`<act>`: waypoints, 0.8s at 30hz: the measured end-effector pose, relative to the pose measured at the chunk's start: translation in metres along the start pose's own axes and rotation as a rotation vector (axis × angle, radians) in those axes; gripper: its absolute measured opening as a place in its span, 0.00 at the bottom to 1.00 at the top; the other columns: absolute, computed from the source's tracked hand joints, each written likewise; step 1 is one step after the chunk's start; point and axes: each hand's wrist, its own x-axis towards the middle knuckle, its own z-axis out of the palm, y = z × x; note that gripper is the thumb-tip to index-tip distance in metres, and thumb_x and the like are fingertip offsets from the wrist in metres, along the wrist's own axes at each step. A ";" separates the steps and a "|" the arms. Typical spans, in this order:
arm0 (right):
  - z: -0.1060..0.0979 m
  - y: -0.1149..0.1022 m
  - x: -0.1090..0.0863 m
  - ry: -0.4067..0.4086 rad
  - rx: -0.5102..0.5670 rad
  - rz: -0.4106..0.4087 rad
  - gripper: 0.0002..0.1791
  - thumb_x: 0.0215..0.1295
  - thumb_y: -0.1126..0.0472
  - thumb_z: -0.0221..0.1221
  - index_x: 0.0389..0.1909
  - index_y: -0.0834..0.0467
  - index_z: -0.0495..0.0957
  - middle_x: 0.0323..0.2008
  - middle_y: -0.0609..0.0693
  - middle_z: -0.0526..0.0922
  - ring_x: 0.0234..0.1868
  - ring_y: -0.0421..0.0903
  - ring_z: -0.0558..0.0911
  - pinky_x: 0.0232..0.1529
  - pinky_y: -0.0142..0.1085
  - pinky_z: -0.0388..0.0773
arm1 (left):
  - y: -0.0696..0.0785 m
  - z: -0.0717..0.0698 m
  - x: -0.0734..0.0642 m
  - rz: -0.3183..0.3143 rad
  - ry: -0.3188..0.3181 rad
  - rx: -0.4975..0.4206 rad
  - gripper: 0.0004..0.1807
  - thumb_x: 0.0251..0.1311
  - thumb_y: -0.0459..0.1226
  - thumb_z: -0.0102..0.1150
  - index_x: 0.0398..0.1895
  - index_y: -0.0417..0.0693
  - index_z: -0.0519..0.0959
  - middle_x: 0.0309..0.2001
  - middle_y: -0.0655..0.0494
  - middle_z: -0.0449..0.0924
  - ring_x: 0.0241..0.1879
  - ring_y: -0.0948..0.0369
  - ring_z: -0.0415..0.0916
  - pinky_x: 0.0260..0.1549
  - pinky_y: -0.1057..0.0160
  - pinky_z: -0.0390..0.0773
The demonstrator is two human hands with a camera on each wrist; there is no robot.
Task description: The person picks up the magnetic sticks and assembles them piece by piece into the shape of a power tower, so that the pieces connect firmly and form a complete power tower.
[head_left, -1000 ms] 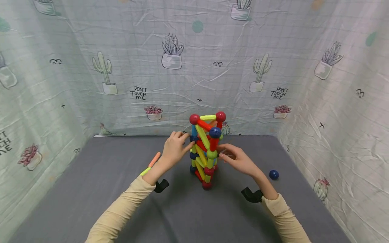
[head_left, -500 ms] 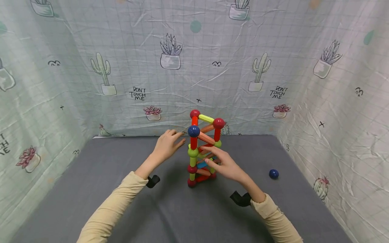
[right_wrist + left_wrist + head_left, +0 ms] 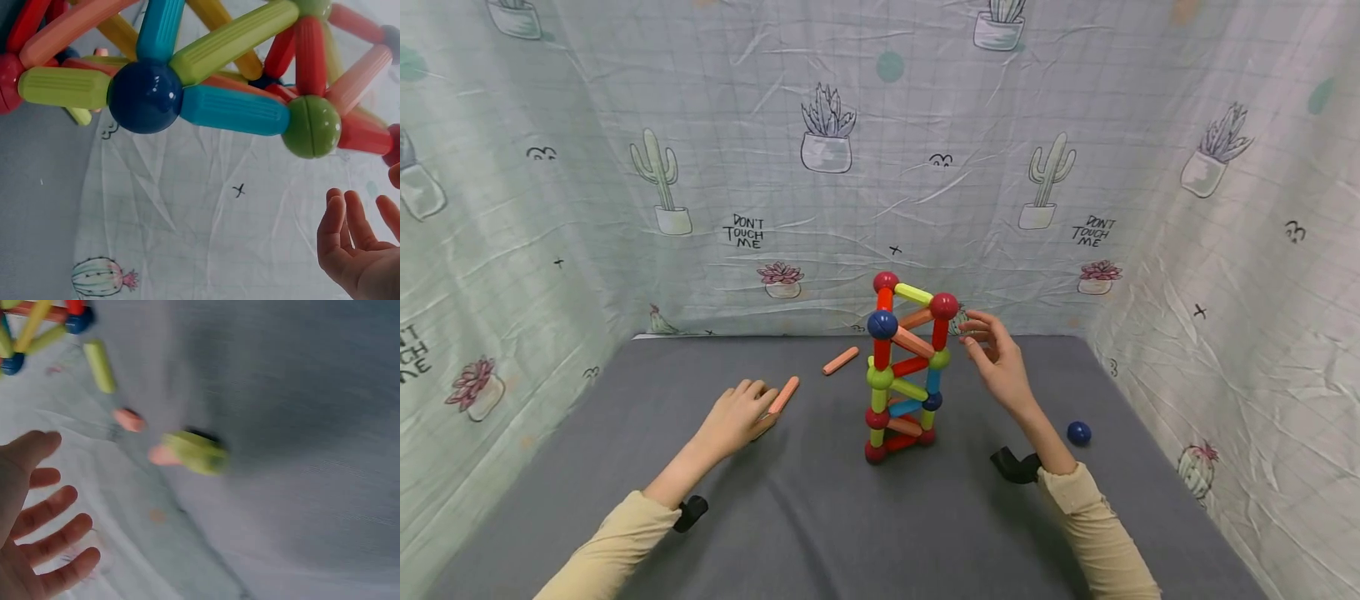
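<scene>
A tower of magnetic sticks and balls [image 3: 880,398], in red, green, blue, yellow and orange, stands upright on the grey table. My left hand [image 3: 737,419] is left of it, over a loose orange stick [image 3: 786,393]. The left wrist view shows that hand's fingers apart with nothing between them, while loose sticks, among them a green stick [image 3: 195,452], lie beyond, blurred. Beside the tower's top right, near a red ball [image 3: 944,306], my right hand [image 3: 1002,367] hangs with loosely bent fingers and holds nothing. A green ball [image 3: 311,127] is above its fingertips in the right wrist view.
Another orange stick [image 3: 840,360] lies behind and left of the tower. A dark blue ball [image 3: 1078,432] rests on the table [image 3: 880,533] at the right. A cactus-print cloth [image 3: 880,200] encloses the back and sides.
The tower has turned, its blue top ball going from right to left. My left hand has moved left and down to the loose sticks. My right hand has come away from the tower, up and right.
</scene>
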 end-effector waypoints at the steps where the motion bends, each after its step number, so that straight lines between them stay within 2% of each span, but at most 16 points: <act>1: 0.000 0.000 0.001 -0.011 0.001 0.005 0.21 0.63 0.72 0.46 0.58 0.68 0.60 0.49 0.70 0.70 0.46 0.57 0.76 0.35 0.25 0.72 | -0.003 0.003 -0.006 0.018 -0.004 0.023 0.18 0.40 0.44 0.69 0.34 0.47 0.76 0.26 0.53 0.70 0.23 0.59 0.65 0.16 0.67 0.59; 3: 0.000 0.000 0.003 -0.037 0.007 0.016 0.23 0.64 0.72 0.45 0.61 0.67 0.57 0.51 0.71 0.68 0.48 0.62 0.73 0.37 0.23 0.70 | -0.008 0.008 -0.016 0.040 -0.022 0.060 0.20 0.38 0.46 0.70 0.35 0.47 0.76 0.26 0.53 0.69 0.22 0.59 0.63 0.16 0.67 0.57; 6: 0.001 0.001 0.005 -0.071 0.009 0.017 0.27 0.65 0.71 0.45 0.64 0.65 0.52 0.53 0.70 0.66 0.50 0.64 0.71 0.41 0.21 0.68 | -0.012 0.015 -0.027 0.043 -0.087 0.089 0.22 0.38 0.48 0.69 0.36 0.48 0.76 0.24 0.54 0.67 0.22 0.59 0.61 0.18 0.65 0.57; 10: 0.002 0.001 0.006 -0.101 0.011 -0.004 0.30 0.65 0.71 0.45 0.66 0.63 0.47 0.53 0.69 0.66 0.51 0.65 0.71 0.44 0.21 0.66 | -0.014 0.021 -0.036 0.014 -0.216 0.070 0.20 0.42 0.49 0.66 0.36 0.48 0.75 0.22 0.55 0.66 0.22 0.59 0.62 0.19 0.63 0.59; 13: 0.003 0.001 0.005 -0.123 0.005 -0.020 0.31 0.64 0.71 0.45 0.67 0.62 0.46 0.53 0.69 0.67 0.51 0.65 0.72 0.44 0.22 0.68 | -0.013 0.025 -0.039 -0.004 -0.270 0.038 0.17 0.43 0.46 0.65 0.33 0.48 0.74 0.22 0.56 0.69 0.22 0.59 0.65 0.19 0.62 0.59; 15: 0.003 0.000 0.005 -0.134 -0.005 -0.029 0.31 0.64 0.71 0.45 0.67 0.62 0.46 0.53 0.68 0.67 0.51 0.65 0.72 0.44 0.27 0.70 | -0.012 0.027 -0.039 -0.013 -0.279 0.024 0.16 0.43 0.44 0.66 0.31 0.47 0.73 0.22 0.56 0.70 0.22 0.59 0.67 0.19 0.62 0.60; 21: 0.006 0.000 0.004 -0.159 -0.011 -0.044 0.33 0.63 0.72 0.46 0.67 0.62 0.44 0.54 0.70 0.67 0.50 0.64 0.72 0.44 0.51 0.71 | -0.008 0.032 -0.036 -0.027 -0.258 0.037 0.15 0.44 0.43 0.65 0.29 0.47 0.72 0.21 0.55 0.72 0.21 0.58 0.67 0.19 0.61 0.61; 24: 0.008 0.000 0.004 -0.164 -0.008 -0.044 0.33 0.63 0.72 0.46 0.67 0.62 0.44 0.53 0.71 0.67 0.50 0.64 0.72 0.45 0.55 0.70 | -0.006 0.033 -0.035 -0.021 -0.229 0.052 0.14 0.44 0.42 0.65 0.30 0.47 0.72 0.21 0.54 0.72 0.21 0.58 0.68 0.18 0.61 0.62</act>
